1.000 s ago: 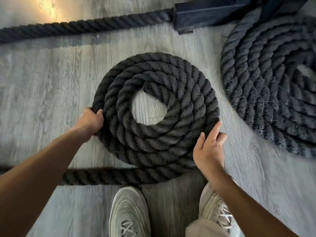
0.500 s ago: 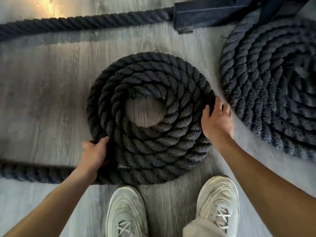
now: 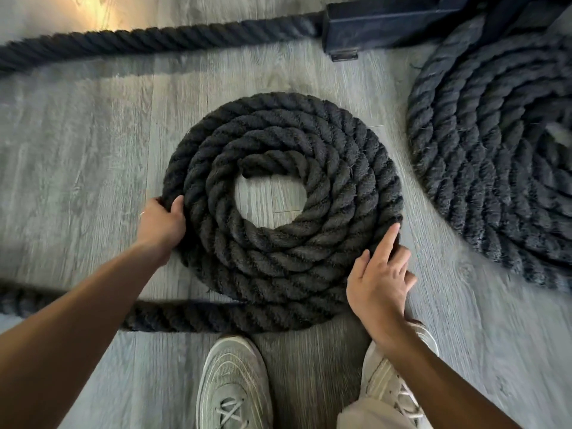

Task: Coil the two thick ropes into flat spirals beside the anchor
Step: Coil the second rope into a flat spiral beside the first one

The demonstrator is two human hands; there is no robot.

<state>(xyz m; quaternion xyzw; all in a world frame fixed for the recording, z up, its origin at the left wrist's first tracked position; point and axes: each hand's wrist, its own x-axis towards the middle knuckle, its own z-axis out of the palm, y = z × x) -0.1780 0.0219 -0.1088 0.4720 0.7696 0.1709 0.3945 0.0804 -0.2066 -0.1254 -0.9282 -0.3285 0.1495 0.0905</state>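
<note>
A thick black rope lies in a flat spiral (image 3: 325,156) on the grey wooden floor in front of my feet, with a bare hole at its centre. My left hand (image 3: 162,222) grips the spiral's outer turn at its left edge. My right hand (image 3: 379,280) rests with straight fingers against the lower right edge. The loose tail of the rope (image 3: 77,314) runs off to the left near my shoes. A second, larger black spiral (image 3: 495,168) lies at the right. The dark metal anchor (image 3: 387,20) sits at the top, with a straight length of rope (image 3: 139,38) leading left from it.
My two pale sneakers (image 3: 235,385) stand just below the spiral. Bare grey floor planks (image 3: 77,150) spread to the left of the coil. A narrow strip of floor separates the two spirals.
My left hand moved up from the lower left edge to the left edge. My right hand slid down from the right edge to the lower right. The spiral turned and its loose tail shifted.
</note>
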